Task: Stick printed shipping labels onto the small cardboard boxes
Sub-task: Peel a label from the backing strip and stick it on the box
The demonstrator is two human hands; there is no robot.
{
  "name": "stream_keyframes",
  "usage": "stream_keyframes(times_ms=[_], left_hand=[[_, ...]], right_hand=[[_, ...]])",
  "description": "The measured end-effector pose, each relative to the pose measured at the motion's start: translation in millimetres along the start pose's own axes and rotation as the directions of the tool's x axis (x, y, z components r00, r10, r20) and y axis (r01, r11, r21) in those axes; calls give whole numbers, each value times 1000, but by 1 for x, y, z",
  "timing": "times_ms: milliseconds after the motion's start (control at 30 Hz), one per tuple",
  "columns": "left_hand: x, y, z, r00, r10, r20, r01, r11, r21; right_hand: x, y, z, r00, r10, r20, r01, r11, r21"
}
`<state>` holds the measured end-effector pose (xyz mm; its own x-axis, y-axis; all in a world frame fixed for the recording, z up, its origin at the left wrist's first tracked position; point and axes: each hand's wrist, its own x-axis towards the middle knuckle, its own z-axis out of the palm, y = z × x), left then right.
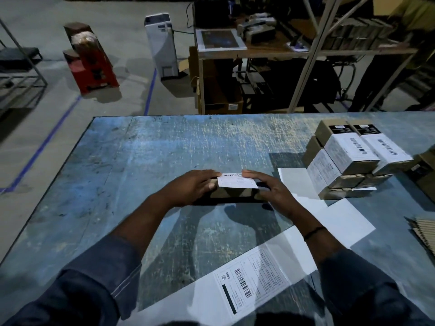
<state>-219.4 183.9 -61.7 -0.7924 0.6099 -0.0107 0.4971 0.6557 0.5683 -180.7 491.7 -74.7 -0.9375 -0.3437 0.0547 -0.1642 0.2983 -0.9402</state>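
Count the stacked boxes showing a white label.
3: top-left box, top-right box, lower-left box, all in the right-hand stack. Others underneath may hide labels.

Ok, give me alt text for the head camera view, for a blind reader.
A left hand and right hand hold a small brown cardboard box on a worn blue table, a white barcode label across its top. Labelled boxes stand stacked at right; a printed label sheet lies nearest.
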Motion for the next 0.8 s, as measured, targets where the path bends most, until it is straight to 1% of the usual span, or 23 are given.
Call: stream_keyframes(times_ms=[67, 100, 200, 267, 433, 567, 667, 733, 800], left_hand=[[3, 3, -5, 999, -35, -3, 35, 999, 19], [4, 5, -6, 998, -46, -29, 47, 999, 23], [7, 7, -1, 993, -25, -114, 23, 1000, -21], [8, 6, 5, 990, -18, -142, 14, 999, -29], [8, -1, 6, 995, 6, -95, -7, 1000, -10], [13, -3, 5, 997, 9, -79, -9, 1000, 3], [15, -6, 7, 995, 34, -91, -30, 998, 47], [16, -7, 7, 994, 34, -101, -30, 999, 37], [16, -8, 8, 994, 34, -104, -32, 999, 26]], right_hand=[[3, 1, 1, 999, -54, 8, 54, 977, -206], [6, 0, 2, 997, -77, 2, 74, 961, -268], [17, -5, 2, 994, -105, 25, 107, 944, -312], [21, -9, -1, 995, -95, 28, 99, 953, -287], [23, -9, -2, 997, -76, 28, 80, 985, -154], [28, -6, -4, 991, -132, 24, 134, 971, -200], [33, 0, -5, 992, -127, 25, 129, 968, -213], [36, 3, -6, 993, -111, 27, 114, 976, -187], [36, 5, -5, 997, -80, 20, 81, 990, -116]])
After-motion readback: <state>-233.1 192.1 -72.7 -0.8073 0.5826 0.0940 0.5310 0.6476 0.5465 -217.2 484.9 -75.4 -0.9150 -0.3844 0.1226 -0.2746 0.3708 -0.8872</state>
